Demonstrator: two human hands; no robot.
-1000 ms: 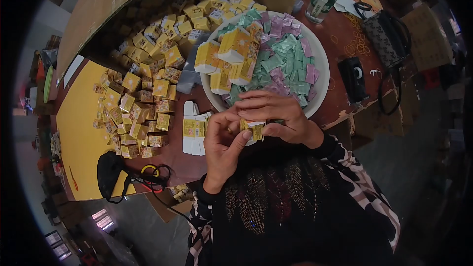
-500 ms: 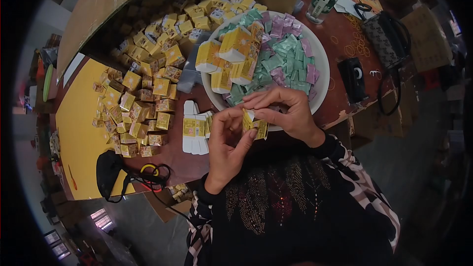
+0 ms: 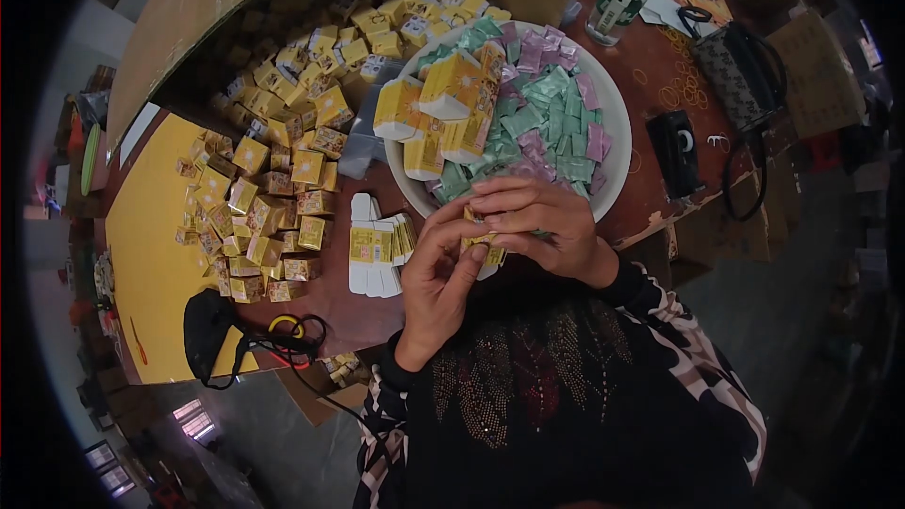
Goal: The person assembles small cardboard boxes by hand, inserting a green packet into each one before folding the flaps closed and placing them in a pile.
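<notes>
Between my two hands is a small yellow box point(image 3: 484, 243), mostly hidden by the fingers. My left hand point(image 3: 437, 278) grips it from the left, thumb against its near face. My right hand point(image 3: 551, 226) closes over its top and right side with bent fingers. Just beyond is a white basin point(image 3: 617, 165) of green sachets point(image 3: 572, 123) and purple sachets point(image 3: 533, 49). Several larger yellow cartons point(image 3: 451, 85) lie on the sachets at its left. Beside my left hand, flattened yellow-and-white boxes point(image 3: 374, 254) rest on the table.
Folded small yellow boxes point(image 3: 267, 212) are heaped at the left, with more inside a large cardboard box point(image 3: 179, 28) behind. A jar point(image 3: 622, 0), rubber bands point(image 3: 681, 75), a black pouch point(image 3: 675, 153) and a black bag point(image 3: 740, 75) stand right. A black cloth item point(image 3: 209, 332) and scissors point(image 3: 286, 325) lie front left.
My right hand's fingers have folded down over the top of the small box, covering the white flap that showed before. My left hand has hardly moved.
</notes>
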